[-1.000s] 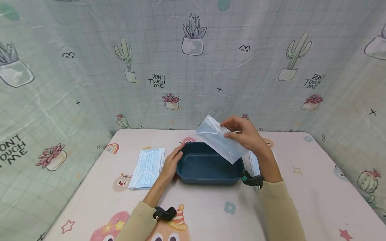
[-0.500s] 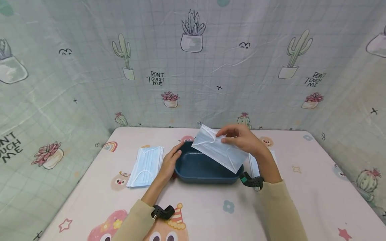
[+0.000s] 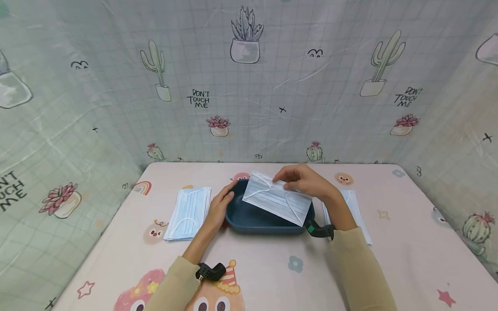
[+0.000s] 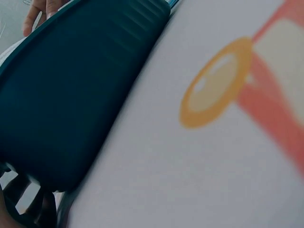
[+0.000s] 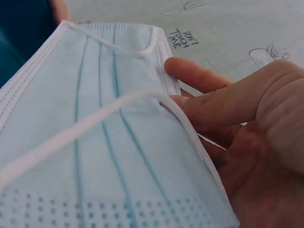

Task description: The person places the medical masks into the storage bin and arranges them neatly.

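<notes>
A pale blue disposable face mask (image 3: pixel 277 198) with white ear loops slants above a dark blue rectangular box (image 3: pixel 253 223). My right hand (image 3: pixel 305 181) pinches its upper long edge between thumb and fingers, as the right wrist view shows with the mask (image 5: pixel 95 142) spread wide. At the box's left end, my left hand (image 3: pixel 218 209) grips the wall, thumb near the rim. Curled fingers show beside the box (image 4: pixel 71 95) in the left wrist view. The mask hides part of the box's inside, and whether it touches the rim I cannot tell.
To the left of the box lies a stack of face masks (image 3: pixel 188 214). More masks (image 3: pixel 355 211) lie on the right, partly behind my right forearm. The patterned table (image 3: pixel 264 272) meets a printed curtain (image 3: pixel 272 86) at the back and sides.
My right hand has lowered the mask toward the box and a little left, and the mask lies flatter. My left hand keeps its grip. More of the right-hand masks show.
</notes>
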`<state>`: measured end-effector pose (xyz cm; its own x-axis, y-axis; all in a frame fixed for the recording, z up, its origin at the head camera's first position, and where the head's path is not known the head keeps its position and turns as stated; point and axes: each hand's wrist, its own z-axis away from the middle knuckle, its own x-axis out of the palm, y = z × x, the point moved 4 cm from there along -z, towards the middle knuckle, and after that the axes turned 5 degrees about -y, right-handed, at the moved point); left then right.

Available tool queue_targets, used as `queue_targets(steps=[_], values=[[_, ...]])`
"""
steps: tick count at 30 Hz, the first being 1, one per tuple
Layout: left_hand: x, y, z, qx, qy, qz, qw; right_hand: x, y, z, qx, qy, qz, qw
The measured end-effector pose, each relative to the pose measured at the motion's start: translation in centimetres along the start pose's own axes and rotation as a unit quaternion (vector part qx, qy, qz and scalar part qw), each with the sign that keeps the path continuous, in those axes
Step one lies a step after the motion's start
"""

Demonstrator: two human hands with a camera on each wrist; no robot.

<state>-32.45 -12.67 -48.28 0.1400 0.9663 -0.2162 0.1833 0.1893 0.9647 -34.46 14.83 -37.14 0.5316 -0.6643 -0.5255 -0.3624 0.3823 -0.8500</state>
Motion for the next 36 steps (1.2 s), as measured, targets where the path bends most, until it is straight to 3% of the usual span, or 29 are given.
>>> queue_targets(steps=[8, 11, 18, 26, 30, 36], values=[[0.1, 3.1, 1.0, -0.012, -0.007, 0.026, 0.9996, -0.1, 0.2, -0.4, 0.03, 0.046, 0.009, 0.998], [0.2, 3.2, 1.0, -0.006, -0.006, 0.035, 0.9993, -0.1, 0.4, -0.5, 0.025, 0.047, 0.012, 0.998], [0.2, 3.0, 1.0, 0.001, -0.001, 0.016, 0.9999, 0.2, 0.9, -0.8, 0.01, 0.009, 0.011, 1.0], [-0.1, 0.4, -0.1, -0.012, -0.007, 0.027, 0.9995, 0.2, 1.3, -0.9, 0.034, 0.038, -0.001, 0.999], [-0.2, 0.0, -0.2, -0.005, -0.003, 0.022, 0.9997, 0.0, 1.5, -1.0, 0.035, 0.043, 0.004, 0.998], [-0.1, 0.1, -0.3, 0.005, 0.002, 0.006, 1.0, 0.3, 1.9, -0.9, 0.029, 0.012, -0.004, 1.0]])
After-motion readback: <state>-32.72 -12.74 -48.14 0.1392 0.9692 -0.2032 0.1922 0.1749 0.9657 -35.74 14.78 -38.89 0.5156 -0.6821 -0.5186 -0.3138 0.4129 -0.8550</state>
